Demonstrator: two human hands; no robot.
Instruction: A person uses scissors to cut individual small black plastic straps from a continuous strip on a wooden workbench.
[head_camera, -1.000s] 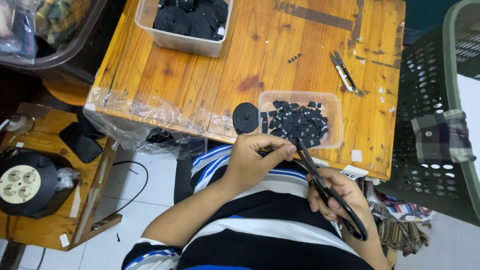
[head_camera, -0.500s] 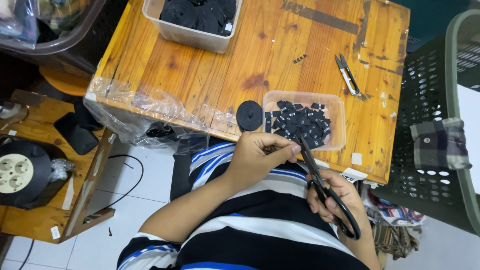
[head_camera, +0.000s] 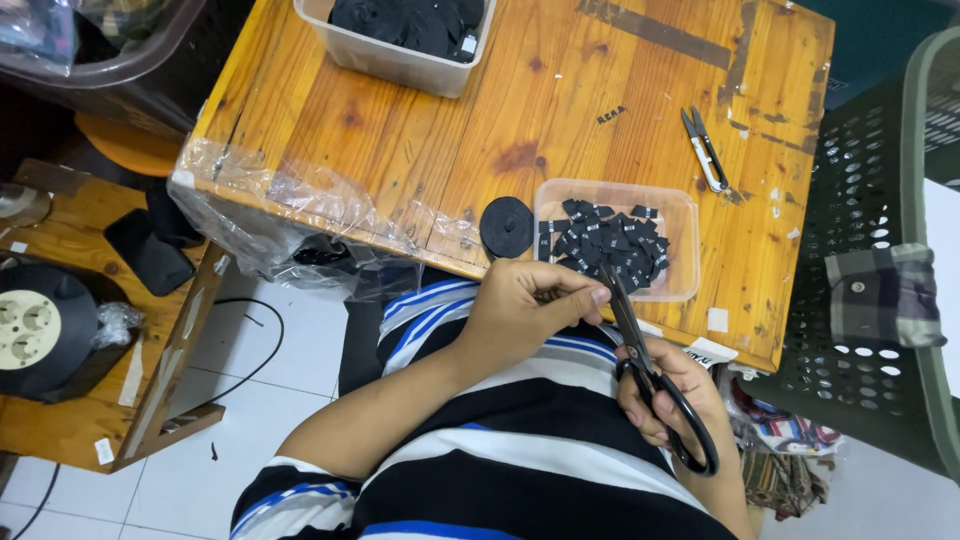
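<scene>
1. Between my two hands, just below the near table edge, a short piece of black ribbon is pinched in my left hand (head_camera: 528, 312); the piece itself is almost wholly hidden by the fingers, so its exact length cannot be told.
2. My left hand is pressed together, thumb tip against forefinger, with the pinch facing the blades.
3. My right hand (head_camera: 672, 398) is closed through the loops of the black scissors (head_camera: 655, 375), fingers in the lower loop. The blades point up and to the left, and their tips lie right at my left thumb.
4. Whether the blades are parted or closed at the tip cannot be told from this view.
5. For a clean cut, my judgement is: keep the ribbon taut and square to the blades, hold fingertips behind the cutting line, and close the blades in one stroke.
6. Just beyond the blades, on the wooden table (head_camera: 420, 140), stands a clear shallow tray (head_camera: 684, 215) filled with cut black label pieces (head_camera: 605, 250).
7. A black ribbon roll (head_camera: 507, 226) lies flat just left of that tray.
8. Small thread snips (head_camera: 704, 148) rest farther back on the right; a deeper clear tub (head_camera: 400, 62) of black material sits at the far edge.
</scene>
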